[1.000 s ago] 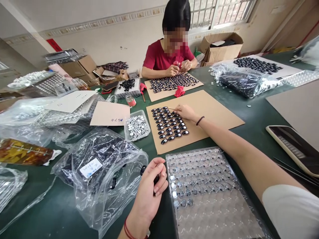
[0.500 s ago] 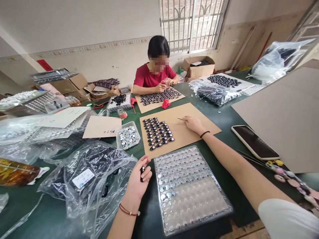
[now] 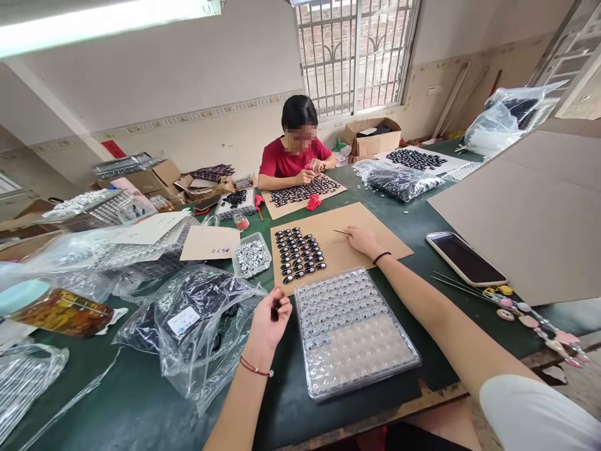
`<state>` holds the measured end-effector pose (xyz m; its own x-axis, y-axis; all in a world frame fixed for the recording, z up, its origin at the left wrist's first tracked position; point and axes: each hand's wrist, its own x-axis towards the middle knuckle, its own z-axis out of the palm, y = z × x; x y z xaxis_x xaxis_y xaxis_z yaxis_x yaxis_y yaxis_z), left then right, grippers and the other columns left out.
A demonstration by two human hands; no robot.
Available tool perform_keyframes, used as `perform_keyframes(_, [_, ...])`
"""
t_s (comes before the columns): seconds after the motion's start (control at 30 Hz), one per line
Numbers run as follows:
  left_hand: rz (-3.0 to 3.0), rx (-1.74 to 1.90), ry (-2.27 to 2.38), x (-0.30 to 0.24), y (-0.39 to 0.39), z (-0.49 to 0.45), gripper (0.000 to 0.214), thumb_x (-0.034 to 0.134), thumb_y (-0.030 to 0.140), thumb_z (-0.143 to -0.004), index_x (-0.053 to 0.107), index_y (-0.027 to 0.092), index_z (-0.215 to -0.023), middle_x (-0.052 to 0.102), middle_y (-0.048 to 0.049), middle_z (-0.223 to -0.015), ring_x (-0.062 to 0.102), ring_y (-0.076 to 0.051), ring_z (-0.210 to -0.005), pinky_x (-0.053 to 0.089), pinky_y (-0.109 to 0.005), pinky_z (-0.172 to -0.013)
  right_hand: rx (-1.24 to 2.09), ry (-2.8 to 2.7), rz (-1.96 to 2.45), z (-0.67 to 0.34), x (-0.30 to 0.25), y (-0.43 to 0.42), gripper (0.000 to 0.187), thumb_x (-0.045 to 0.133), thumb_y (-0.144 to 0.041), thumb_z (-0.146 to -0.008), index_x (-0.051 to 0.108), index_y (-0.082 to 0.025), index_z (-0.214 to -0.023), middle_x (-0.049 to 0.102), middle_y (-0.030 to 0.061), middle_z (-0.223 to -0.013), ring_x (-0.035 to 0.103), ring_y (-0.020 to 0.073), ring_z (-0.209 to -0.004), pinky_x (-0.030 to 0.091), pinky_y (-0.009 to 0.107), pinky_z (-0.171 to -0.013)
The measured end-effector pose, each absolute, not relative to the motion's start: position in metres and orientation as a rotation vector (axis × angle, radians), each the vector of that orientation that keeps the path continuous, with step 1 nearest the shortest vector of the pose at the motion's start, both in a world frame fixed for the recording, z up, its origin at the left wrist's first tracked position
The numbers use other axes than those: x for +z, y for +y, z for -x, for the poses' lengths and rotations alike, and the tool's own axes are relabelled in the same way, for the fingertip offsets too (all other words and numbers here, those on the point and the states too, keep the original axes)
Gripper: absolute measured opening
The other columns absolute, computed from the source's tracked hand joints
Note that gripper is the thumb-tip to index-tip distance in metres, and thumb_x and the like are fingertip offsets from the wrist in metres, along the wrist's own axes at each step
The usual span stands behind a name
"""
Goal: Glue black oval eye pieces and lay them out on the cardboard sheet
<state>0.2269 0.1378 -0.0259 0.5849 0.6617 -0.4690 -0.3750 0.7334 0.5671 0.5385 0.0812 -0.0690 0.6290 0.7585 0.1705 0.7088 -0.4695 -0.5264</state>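
My left hand [image 3: 268,322] is closed around a small black piece [image 3: 275,311], mostly hidden by the curled fingers. It is beside the left edge of a clear dimpled plastic tray [image 3: 370,357], whose far rows hold shiny round bits. Over the brown cardboard sheet [image 3: 375,219], my right hand [image 3: 362,242] pinches a thin dark stick [image 3: 340,232] that points left. Rows of black oval pieces with pale shiny centres [image 3: 300,255] lie on the sheet's left part. A clear box of small silver discs [image 3: 252,254] stands just left of the sheet.
A plastic bag of black pieces [image 3: 188,313] lies left of my left hand. On the right are a phone [image 3: 464,258], thin rods [image 3: 457,285] and a large cardboard panel [image 3: 526,213]. Across the table a co-worker in red [image 3: 293,163] handles similar pieces.
The camera view has tilted up slightly, with a ceiling lamp now showing. My left hand has turned a little, and its black piece is less visible. My right hand stays over the cardboard with the stick.
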Motion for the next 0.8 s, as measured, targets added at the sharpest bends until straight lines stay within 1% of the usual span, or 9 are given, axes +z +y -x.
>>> perform_keyframes(0.13, [-0.416,0.634,0.766,-0.022,0.129,-0.227,0.033,0.034,-0.015,-0.068,0.048,0.011,-0.083,0.054,-0.0056,-0.075,0.059,-0.01,-0.066,0.05,-0.018,-0.053,0.116,-1.032,2.083,-0.54,-0.056,0.07,0.027,0.043,-0.032,-0.088,0.059,-0.011,-0.096,0.059,0.0115,-0.106,0.054,0.0192,-0.097,0.042,0.036,-0.085])
perform_keyframes(0.2, [-0.428,0.641,0.776,-0.022,0.125,-0.229,0.036,0.033,-0.016,-0.066,0.049,0.012,-0.083,0.056,-0.0061,-0.078,0.061,-0.013,-0.073,0.053,-0.021,-0.059,0.142,-0.965,1.965,-0.534,-0.05,0.06,0.035,0.035,-0.035,-0.089,0.059,-0.01,-0.092,0.061,0.0138,-0.101,0.056,0.0187,-0.09,0.044,0.031,-0.078])
perform_keyframes(0.27, [-0.442,0.642,0.78,-0.022,0.12,-0.231,0.031,0.037,-0.013,-0.071,0.05,0.012,-0.082,0.058,-0.0063,-0.079,0.061,-0.013,-0.074,0.053,-0.021,-0.06,0.2,-0.918,1.842,-0.521,-0.047,0.048,0.044,0.029,-0.042,-0.089,0.058,-0.01,-0.094,0.063,0.0129,-0.095,0.057,0.0153,-0.074,0.045,0.027,-0.066])
perform_keyframes(0.37, [-0.508,0.588,0.739,-0.021,0.112,-0.232,0.016,0.041,-0.001,-0.082,0.05,0.013,-0.083,0.06,-0.0072,-0.081,0.055,-0.007,-0.055,0.046,-0.014,-0.044,0.314,-0.888,1.686,-0.485,-0.045,0.026,0.054,0.025,-0.053,-0.087,0.058,-0.011,-0.094,0.063,0.0089,-0.084,0.053,0.0096,-0.056,0.043,0.022,-0.054])
perform_keyframes(0.43, [-0.607,0.527,0.65,-0.018,0.107,-0.231,0.011,0.041,0.009,-0.086,0.051,0.013,-0.085,0.058,-0.0029,-0.067,0.04,-0.003,-0.037,0.032,-0.012,-0.032,0.421,-0.888,1.562,-0.457,-0.042,0.013,0.058,0.024,-0.059,-0.085,0.059,-0.013,-0.08,0.059,0.0042,-0.068,0.05,0.0084,-0.051,0.041,0.02,-0.05])
perform_keyframes(0.47, [-0.659,0.502,0.598,-0.017,0.105,-0.23,0.012,0.041,0.013,-0.088,0.052,0.013,-0.086,0.052,0.0013,-0.055,0.03,-0.002,-0.032,0.025,-0.012,-0.029,0.508,-0.904,1.458,-0.444,-0.04,0.006,0.058,0.025,-0.06,-0.085,0.058,-0.013,-0.073,0.053,0.0011,-0.059,0.046,0.0077,-0.047,0.038,0.019,-0.047])
perform_keyframes(0.57, [-0.782,0.472,0.516,-0.014,0.099,-0.23,0.018,0.039,0.024,-0.09,0.054,0.014,-0.086,0.027,0.0086,-0.036,0.018,-0.004,-0.028,0.017,-0.013,-0.029,0.759,-1.083,1.278,-0.41,-0.028,-0.01,0.053,0.028,-0.056,-0.087,0.054,-0.014,-0.068,0.036,-0.0058,-0.046,0.034,0.0057,-0.04,0.031,0.018,-0.042])
perform_keyframes(0.67, [-0.827,0.461,0.525,-0.013,0.098,-0.23,0.023,0.035,0.024,-0.089,0.056,0.014,-0.085,0.029,0.0067,-0.036,0.02,-0.006,-0.028,0.018,-0.015,-0.03,0.852,-1.363,1.329,-0.388,-0.019,-0.022,0.036,0.039,-0.045,-0.088,0.054,-0.014,-0.075,0.047,-0.0034,-0.055,0.045,0.0068,-0.049,0.035,0.019,-0.048])
perform_keyframes(0.8, [-0.713,0.477,0.472,-0.012,0.104,-0.227,0.021,0.033,0.01,-0.078,0.053,0.013,-0.074,0.034,0.0036,-0.04,0.024,-0.006,-0.03,0.022,-0.017,-0.033,0.638,-1.708,1.542,-0.372,-0.019,-0.029,0.022,0.045,-0.032,-0.087,0.058,-0.016,-0.078,0.059,0.0003,-0.065,0.05,0.009,-0.058,0.034,0.021,-0.055])
